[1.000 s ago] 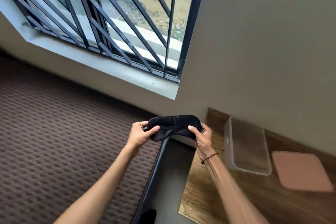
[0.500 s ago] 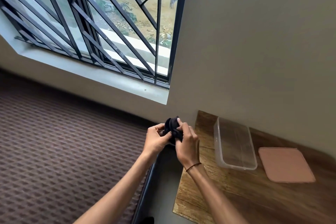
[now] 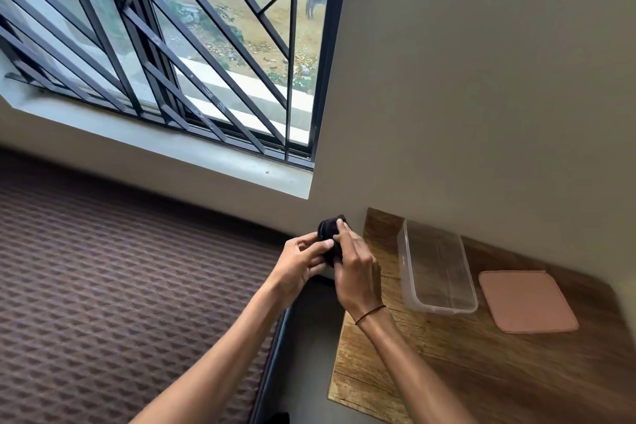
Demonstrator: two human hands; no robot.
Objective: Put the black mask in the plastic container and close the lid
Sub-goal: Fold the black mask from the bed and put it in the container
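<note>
Near the middle of the frame, a bit low, two bare hands hold the black mask (image 3: 329, 234) up in the air. The mask is bunched into a small dark lump. The left hand (image 3: 303, 262) pinches it from the left side, with the thumb pressed on the cloth. The right hand (image 3: 354, 272) wraps around it from the right, and one finger sits on top of the lump. Both hands are closed on the mask. A thin dark band goes around the right wrist.

To the right of the hands is a wooden table (image 3: 481, 365). On it stands the plastic container (image 3: 437, 268). It is clear, long and open at the top, and nothing is in it. The mask is not in the container; it is to the left of it, off the table's edge. The pink lid (image 3: 526, 301) lies flat on the table just beside the container, on its right.

In the upper left of the frame is a window (image 3: 192, 45) with dark metal bars. A brown patterned floor (image 3: 103, 286) fills the lower left
</note>
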